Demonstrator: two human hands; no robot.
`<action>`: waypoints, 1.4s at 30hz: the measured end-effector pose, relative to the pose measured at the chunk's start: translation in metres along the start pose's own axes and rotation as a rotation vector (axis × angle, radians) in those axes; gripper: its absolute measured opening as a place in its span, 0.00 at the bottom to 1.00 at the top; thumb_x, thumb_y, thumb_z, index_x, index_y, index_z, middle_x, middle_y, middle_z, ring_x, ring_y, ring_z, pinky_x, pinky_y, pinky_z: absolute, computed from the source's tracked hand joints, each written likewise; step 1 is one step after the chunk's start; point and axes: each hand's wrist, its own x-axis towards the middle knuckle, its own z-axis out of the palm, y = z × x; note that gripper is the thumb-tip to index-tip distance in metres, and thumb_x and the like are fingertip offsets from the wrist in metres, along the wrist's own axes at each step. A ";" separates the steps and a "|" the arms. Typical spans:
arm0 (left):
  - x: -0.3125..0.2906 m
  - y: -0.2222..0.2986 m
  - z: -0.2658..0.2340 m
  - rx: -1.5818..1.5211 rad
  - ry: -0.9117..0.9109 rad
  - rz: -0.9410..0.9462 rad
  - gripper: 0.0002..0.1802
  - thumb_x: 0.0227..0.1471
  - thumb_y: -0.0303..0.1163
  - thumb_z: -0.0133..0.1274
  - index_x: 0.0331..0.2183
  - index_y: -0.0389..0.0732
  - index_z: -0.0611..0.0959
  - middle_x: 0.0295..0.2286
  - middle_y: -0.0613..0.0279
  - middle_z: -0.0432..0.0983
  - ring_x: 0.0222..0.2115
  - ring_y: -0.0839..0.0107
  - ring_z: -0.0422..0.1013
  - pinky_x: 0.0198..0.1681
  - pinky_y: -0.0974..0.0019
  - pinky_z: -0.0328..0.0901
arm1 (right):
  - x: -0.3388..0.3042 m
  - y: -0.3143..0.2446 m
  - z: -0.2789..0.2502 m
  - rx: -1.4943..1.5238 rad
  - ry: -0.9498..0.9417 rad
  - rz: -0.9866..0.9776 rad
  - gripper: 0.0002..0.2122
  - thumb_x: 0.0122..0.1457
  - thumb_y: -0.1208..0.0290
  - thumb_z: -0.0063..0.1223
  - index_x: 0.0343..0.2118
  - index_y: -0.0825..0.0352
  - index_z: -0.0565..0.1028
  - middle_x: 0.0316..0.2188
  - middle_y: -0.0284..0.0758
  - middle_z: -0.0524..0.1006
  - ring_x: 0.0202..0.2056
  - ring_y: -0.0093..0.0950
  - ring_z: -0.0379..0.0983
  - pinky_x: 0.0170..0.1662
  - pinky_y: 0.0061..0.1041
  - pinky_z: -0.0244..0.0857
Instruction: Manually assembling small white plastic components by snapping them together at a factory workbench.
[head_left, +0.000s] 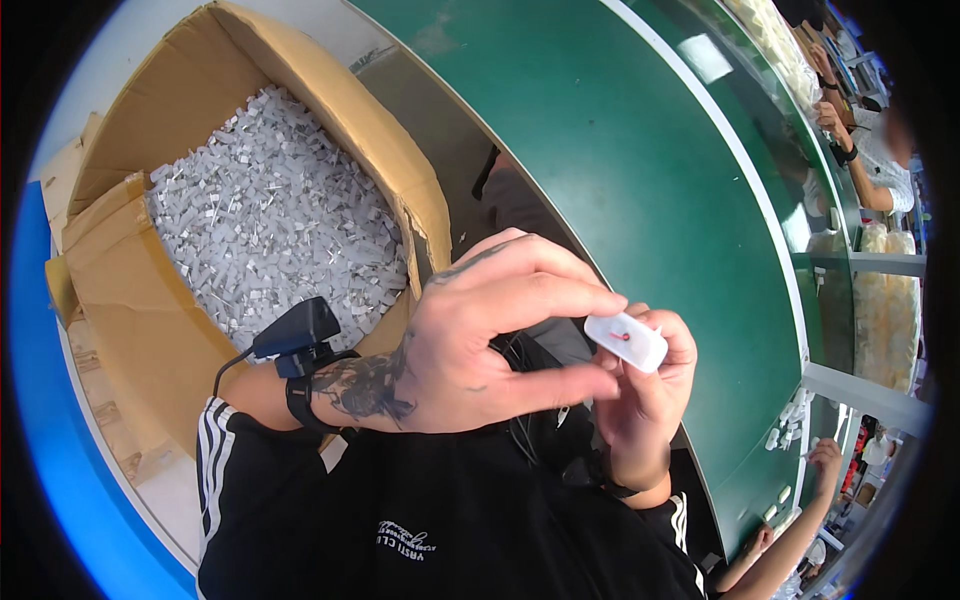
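A small white plastic housing (648, 352), an open oblong shell with a bit of red inside, is pinched in my right hand (660, 390) between thumb and fingers. My left hand (500, 320), tattooed and seen from its back, reaches over from the left. Its index fingertip is at the upper left corner of the housing, seemingly touching it. The left thumb is stretched out below, apart from the index finger. A black device (298, 328) is strapped to my left wrist.
To my left stands a large cardboard box (415, 190) filled with small grey-white plastic pieces (280, 210). A green conveyor belt (640, 170) curves along my right, with white parts (790, 420) at its far edge. Other people's arms (810, 510) are across the belt.
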 end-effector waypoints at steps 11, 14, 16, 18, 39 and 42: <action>0.002 -0.007 -0.001 -0.056 -0.045 0.028 0.18 0.33 0.24 0.69 0.33 0.35 0.85 0.29 0.59 0.78 0.28 0.68 0.72 0.30 0.71 0.65 | -0.008 0.010 -0.004 -0.264 -0.017 -0.136 0.05 0.52 0.81 0.58 0.31 0.73 0.75 0.27 0.39 0.74 0.25 0.24 0.71 0.29 0.20 0.65; -0.001 -0.003 0.003 -0.034 -0.053 0.024 0.18 0.32 0.24 0.69 0.32 0.35 0.85 0.29 0.59 0.79 0.28 0.68 0.71 0.30 0.71 0.65 | -0.012 0.009 -0.005 -0.348 -0.005 -0.213 0.05 0.52 0.79 0.59 0.31 0.72 0.76 0.26 0.37 0.73 0.25 0.23 0.69 0.28 0.19 0.62; -0.003 -0.007 0.002 -0.013 -0.057 0.038 0.17 0.33 0.24 0.69 0.32 0.35 0.85 0.30 0.59 0.79 0.28 0.67 0.71 0.30 0.70 0.65 | -0.012 0.009 -0.006 -0.396 -0.007 -0.244 0.05 0.52 0.78 0.59 0.31 0.72 0.76 0.26 0.36 0.73 0.24 0.23 0.69 0.28 0.19 0.60; -0.002 -0.011 -0.003 -0.054 -0.093 0.053 0.17 0.33 0.25 0.69 0.32 0.36 0.85 0.30 0.60 0.79 0.29 0.67 0.70 0.30 0.70 0.65 | -0.012 0.007 -0.005 -0.434 -0.027 -0.215 0.05 0.52 0.77 0.59 0.30 0.72 0.76 0.25 0.35 0.72 0.25 0.22 0.68 0.28 0.18 0.60; -0.005 -0.007 0.009 -0.068 -0.063 0.010 0.20 0.28 0.24 0.70 0.31 0.38 0.86 0.27 0.65 0.78 0.24 0.74 0.71 0.27 0.73 0.61 | -0.018 0.007 -0.001 -0.031 -0.197 0.035 0.09 0.60 0.75 0.46 0.39 0.68 0.60 0.36 0.41 0.66 0.27 0.26 0.69 0.26 0.21 0.68; -0.006 -0.007 0.010 -0.079 -0.071 -0.026 0.20 0.28 0.22 0.69 0.32 0.38 0.86 0.27 0.66 0.77 0.25 0.74 0.72 0.27 0.73 0.61 | -0.017 0.007 -0.004 -0.045 -0.229 0.042 0.08 0.61 0.75 0.43 0.40 0.68 0.59 0.36 0.42 0.65 0.26 0.26 0.69 0.24 0.21 0.68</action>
